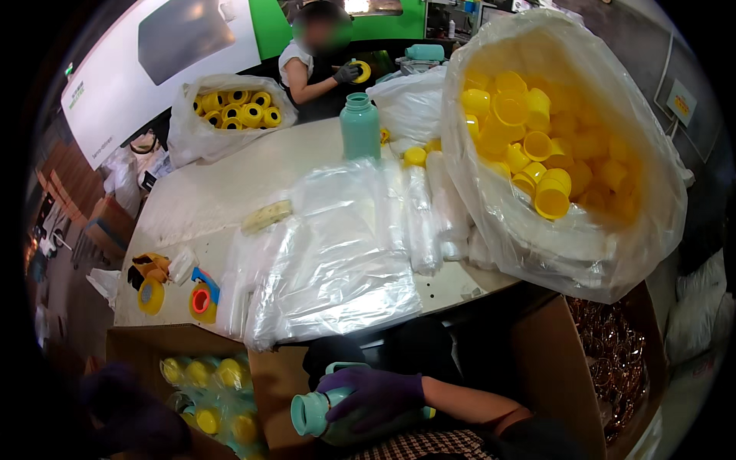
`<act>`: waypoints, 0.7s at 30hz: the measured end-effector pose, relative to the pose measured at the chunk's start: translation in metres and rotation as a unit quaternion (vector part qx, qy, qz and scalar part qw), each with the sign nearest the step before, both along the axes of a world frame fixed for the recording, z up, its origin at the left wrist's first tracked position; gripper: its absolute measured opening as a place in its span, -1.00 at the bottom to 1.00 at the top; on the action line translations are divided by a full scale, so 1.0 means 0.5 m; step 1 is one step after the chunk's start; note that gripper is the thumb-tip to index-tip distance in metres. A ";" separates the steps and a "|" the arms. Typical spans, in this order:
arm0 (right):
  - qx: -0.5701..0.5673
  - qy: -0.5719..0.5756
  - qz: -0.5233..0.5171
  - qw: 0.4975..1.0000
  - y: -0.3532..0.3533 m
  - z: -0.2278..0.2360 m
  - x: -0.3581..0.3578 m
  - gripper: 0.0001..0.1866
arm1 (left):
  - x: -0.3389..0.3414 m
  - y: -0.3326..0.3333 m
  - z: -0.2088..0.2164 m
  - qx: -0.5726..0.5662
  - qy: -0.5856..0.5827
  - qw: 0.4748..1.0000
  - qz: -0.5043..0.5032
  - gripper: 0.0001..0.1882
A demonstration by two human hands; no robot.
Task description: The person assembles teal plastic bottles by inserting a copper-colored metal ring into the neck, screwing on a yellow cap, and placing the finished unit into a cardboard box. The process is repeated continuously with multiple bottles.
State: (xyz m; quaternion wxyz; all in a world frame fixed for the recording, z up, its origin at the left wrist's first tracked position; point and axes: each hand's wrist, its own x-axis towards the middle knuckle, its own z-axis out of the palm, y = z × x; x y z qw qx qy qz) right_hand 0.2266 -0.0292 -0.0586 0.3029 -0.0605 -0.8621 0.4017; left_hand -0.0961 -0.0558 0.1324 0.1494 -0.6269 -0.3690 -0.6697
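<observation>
Bearing print, a white panel (pixel 103 123) stands beyond right-hand fingers (pixel 350 410) gripping a bottle (pixel 305 415).

Right glove (pixel 376 399) purple, bottle (pixel 309 414) near 6 o'clock mint green (same shade as upright bottle (pixel 360 134), 12 o'clock). Cups (pixel 537 146) yellow, 2 o'clock. Tape dispenser (pixel 208 284) yellow-blue-orange, 8 o'clock. Checked fabric (pixel 429 446) tan-black, near 6.

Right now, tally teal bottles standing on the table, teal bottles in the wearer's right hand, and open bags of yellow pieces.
Teal bottle on table: 1
Teal bottle in right hand: 1
Open bags of yellow pieces: 2
Total: 4
</observation>
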 end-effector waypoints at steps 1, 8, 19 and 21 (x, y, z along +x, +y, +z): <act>-0.024 0.018 0.028 0.999 0.006 -0.006 -0.014 -0.61 | 0.002 -0.005 -0.009 -0.031 0.022 0.999 0.012 -0.50; -0.010 -0.047 0.040 0.998 -0.047 0.047 -0.060 -0.63 | 0.046 0.062 -0.214 -0.529 -0.058 0.804 -0.263 -0.55; -0.142 0.169 0.351 0.910 -0.047 0.156 0.275 -0.39 | 0.055 0.039 -0.075 -0.539 0.273 0.466 -0.647 -0.56; -0.118 0.225 0.358 0.898 -0.099 0.211 0.343 -0.38 | 0.050 0.069 -0.107 -0.495 0.290 0.438 -0.692 -0.56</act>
